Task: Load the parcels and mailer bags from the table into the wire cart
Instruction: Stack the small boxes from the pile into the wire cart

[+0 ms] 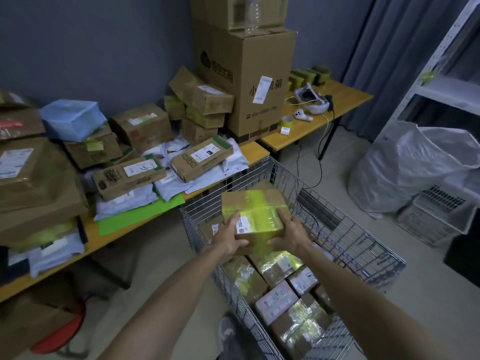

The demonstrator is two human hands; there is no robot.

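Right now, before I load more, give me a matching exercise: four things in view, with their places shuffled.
Things:
1. taped box
2. blue tub
3. headset
4. white sack

Places:
A. on the floor by the shelf
B. on the far table
C. held by left hand and right hand over the cart
D. atop boxes on the near table

Pairs: 1-C, 2-D, 3-B, 4-A
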